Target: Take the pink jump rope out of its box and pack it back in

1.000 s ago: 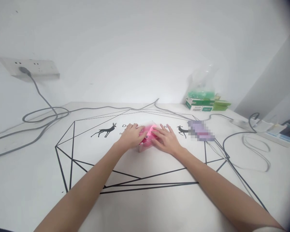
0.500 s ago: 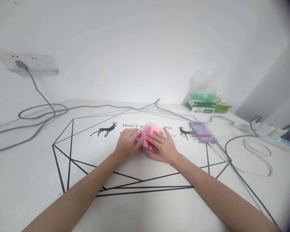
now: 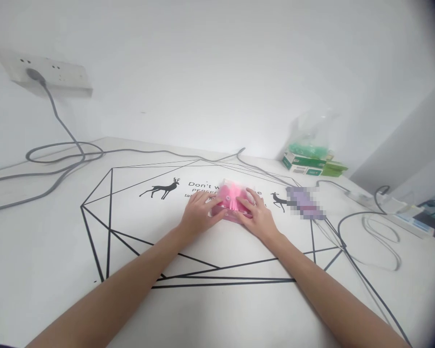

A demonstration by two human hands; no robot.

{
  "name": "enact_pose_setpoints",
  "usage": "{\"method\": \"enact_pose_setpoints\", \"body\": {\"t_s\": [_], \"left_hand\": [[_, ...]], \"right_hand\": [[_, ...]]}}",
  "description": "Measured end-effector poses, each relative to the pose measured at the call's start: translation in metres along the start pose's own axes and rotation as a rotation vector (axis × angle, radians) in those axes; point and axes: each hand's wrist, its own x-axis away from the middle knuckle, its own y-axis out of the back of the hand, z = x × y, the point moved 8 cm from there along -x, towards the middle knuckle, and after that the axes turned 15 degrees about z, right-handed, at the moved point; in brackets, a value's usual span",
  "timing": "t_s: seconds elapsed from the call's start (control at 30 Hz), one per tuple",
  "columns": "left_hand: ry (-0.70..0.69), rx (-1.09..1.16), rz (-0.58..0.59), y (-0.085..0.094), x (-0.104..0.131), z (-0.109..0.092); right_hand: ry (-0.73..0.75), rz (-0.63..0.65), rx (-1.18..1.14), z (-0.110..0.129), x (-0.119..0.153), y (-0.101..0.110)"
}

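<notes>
A small clear box with bright pink contents (image 3: 233, 193) rests on the white table, roughly in the middle of the head view. My left hand (image 3: 200, 212) grips its left side, the thumb along the near edge and the fingers over the left rim. From the right, my right hand (image 3: 258, 216) holds the other side, with fingertips reaching in over the pink contents and the thumb at the front. What exactly the pink contents are, I cannot make out. The fingers hide parts of the box's sides.
A white table (image 3: 217, 314) bears printed black lines and deer. A blurred purple rectangular object (image 3: 306, 203) lies right of my hands. Behind it stand green-and-white boxes (image 3: 302, 162) under a clear bag (image 3: 310, 133). Grey cables (image 3: 67, 176) run along the left and back.
The pink contents and the clear box around them now show more squarely, the box's front edge facing me. Both hands have shifted slightly right and spread to its sides. The camera view has tilted a little.
</notes>
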Motion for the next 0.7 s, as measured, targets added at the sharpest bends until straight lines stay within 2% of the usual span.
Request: {"method": "enact_pose_setpoints", "body": {"t_s": [0.13, 0.3, 0.5, 0.7], "left_hand": [[0.021, 0.012, -0.002, -0.001, 0.0, 0.001], [-0.034, -0.001, 0.051, -0.011, -0.002, -0.001], [-0.038, 0.007, 0.097, -0.024, -0.003, 0.004], [-0.037, -0.03, 0.149, -0.025, -0.003, 0.003]], "right_hand": [[0.009, 0.035, -0.052, -0.007, -0.003, -0.001], [0.106, 0.104, -0.053, -0.005, -0.006, -0.007], [0.072, 0.153, 0.064, -0.003, -0.006, -0.011], [0.05, 0.173, 0.101, -0.001, -0.003, -0.009]]}}
